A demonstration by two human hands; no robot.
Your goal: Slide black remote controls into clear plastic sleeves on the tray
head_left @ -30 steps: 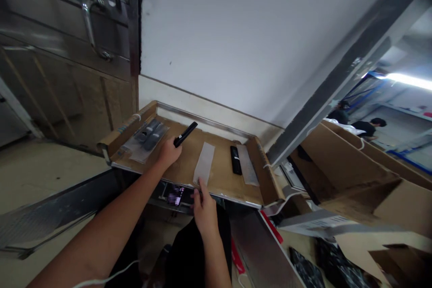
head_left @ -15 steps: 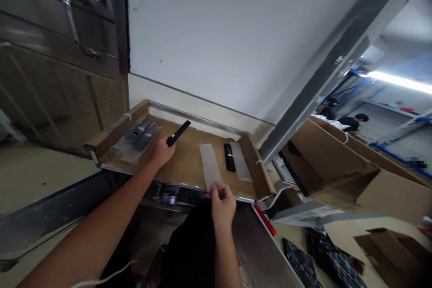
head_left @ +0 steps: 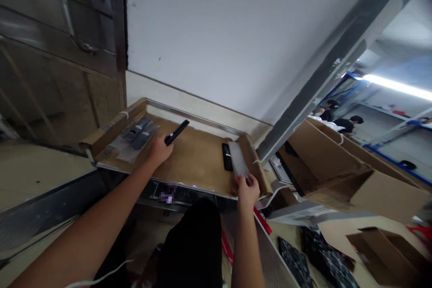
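Grips blk item (head_left: 177, 132) w/ unreadable white label (head_left: 171, 135) in L hand (head_left: 160, 150) & pinches pale sleeve (head_left: 238, 158) in R hand (head_left: 249, 191) nr R edge (head_left: 256, 163) of tray (head_left: 192, 157).

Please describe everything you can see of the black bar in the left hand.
The black bar is long, narrow and straight, and looks like hard plastic. A small pale mark shows on it, close to the fingers. The left hand grips it near its lower end, partly hiding that end. The rest sticks out, slanting up and to the right over the brown cardboard. Only the left hand visibly touches it. Any finer detail is too small to tell.
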